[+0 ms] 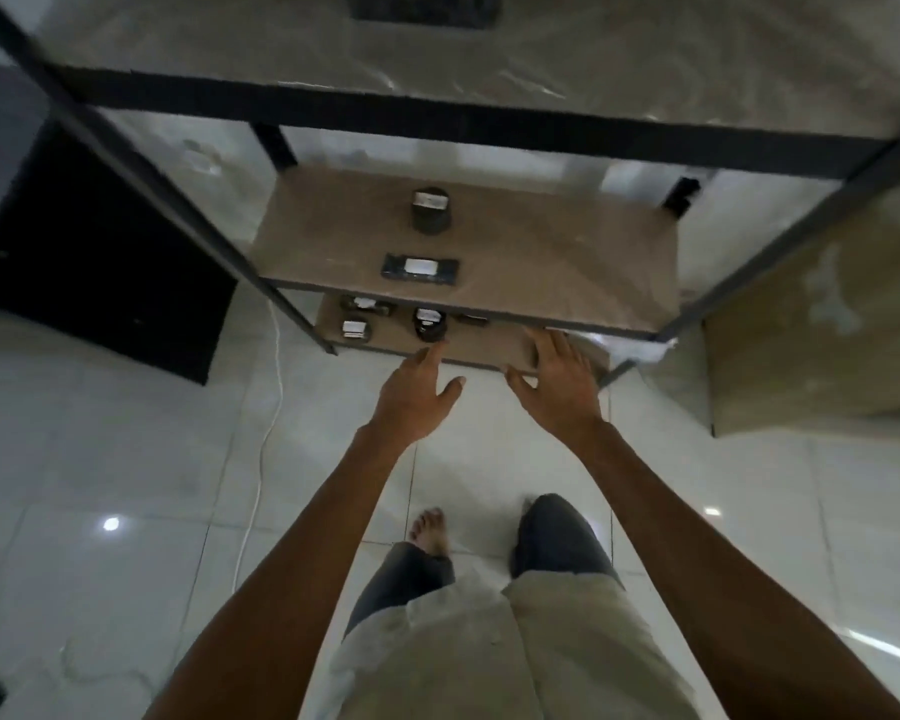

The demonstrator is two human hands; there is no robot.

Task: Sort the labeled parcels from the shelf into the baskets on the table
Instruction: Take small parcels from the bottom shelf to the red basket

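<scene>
I look down on a dark metal shelf unit point(468, 122). Its middle board point(567, 262) carries a dark round parcel with a white label point(430, 210) and a flat dark labeled parcel point(421, 269). The lowest board point(489, 348) holds several small labeled parcels, among them a round one point(430, 323) and a boxy one point(355, 328). My left hand point(415, 394) reaches toward the lowest board with fingers straight, holding nothing. My right hand point(559, 379) hovers by the lowest board's front edge, fingers spread and empty. No baskets are in view.
A black cabinet point(89, 252) stands left of the shelf, and a white cable point(266, 433) runs over the tiled floor. A brown board or box point(822, 330) sits to the right. My legs and a bare foot point(430, 530) are below.
</scene>
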